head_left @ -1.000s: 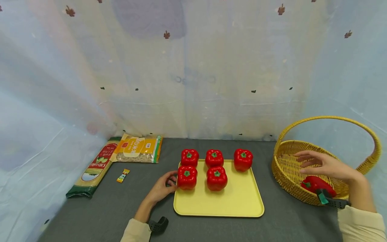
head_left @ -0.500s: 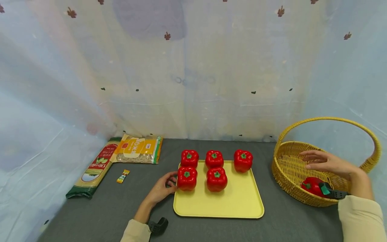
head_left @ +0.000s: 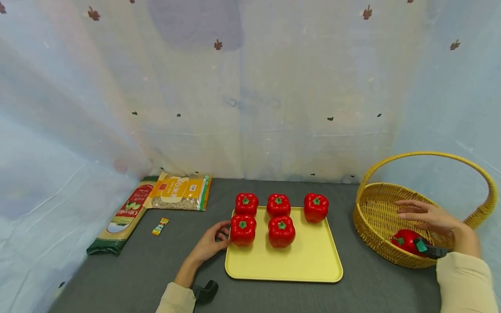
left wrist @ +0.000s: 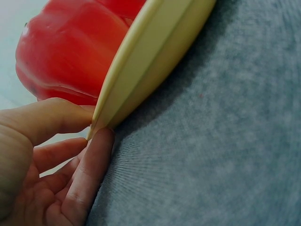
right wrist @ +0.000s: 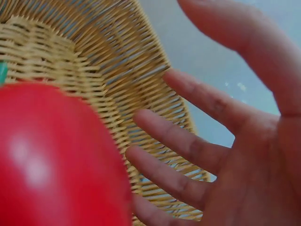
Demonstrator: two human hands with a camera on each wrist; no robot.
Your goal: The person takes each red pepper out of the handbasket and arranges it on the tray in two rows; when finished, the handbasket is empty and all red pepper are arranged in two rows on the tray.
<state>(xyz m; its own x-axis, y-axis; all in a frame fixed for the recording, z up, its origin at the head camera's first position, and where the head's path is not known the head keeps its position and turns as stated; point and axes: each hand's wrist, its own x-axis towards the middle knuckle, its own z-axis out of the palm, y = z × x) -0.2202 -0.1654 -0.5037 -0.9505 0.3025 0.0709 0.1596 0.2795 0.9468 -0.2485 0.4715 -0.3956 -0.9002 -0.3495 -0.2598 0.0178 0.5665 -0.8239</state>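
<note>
My left hand (head_left: pixel 213 241) is at the left rim of the yellow tray (head_left: pixel 289 271). In the left wrist view, the thumb (left wrist: pixel 61 117) and fingertips pinch the tray's edge. Several glossy red bell peppers (head_left: pixel 282 231) with green stems stand on the tray, in a front and a back row. My right hand (head_left: pixel 430 217) hovers over the wicker basket (head_left: pixel 372 234), its fingers spread and holding nothing. One red bell pepper (head_left: pixel 405 240) lies in the basket below that hand, partly hidden by the wrist strap. It fills the lower left of the right wrist view.
An orange grain bag (head_left: pixel 178 193) and a long green-and-red packet (head_left: pixel 125 215) lie at the back left. A small wrapped sachet (head_left: pixel 160 226) is near them. The basket's tall handle (head_left: pixel 430 154) arches over its opening. A patterned curtain (head_left: pixel 274 108) hangs behind the dark table.
My right hand has shifted a little to the right over the basket, and its wrist strap now covers more of the pepper there. The left hand and the tray have stayed in place.
</note>
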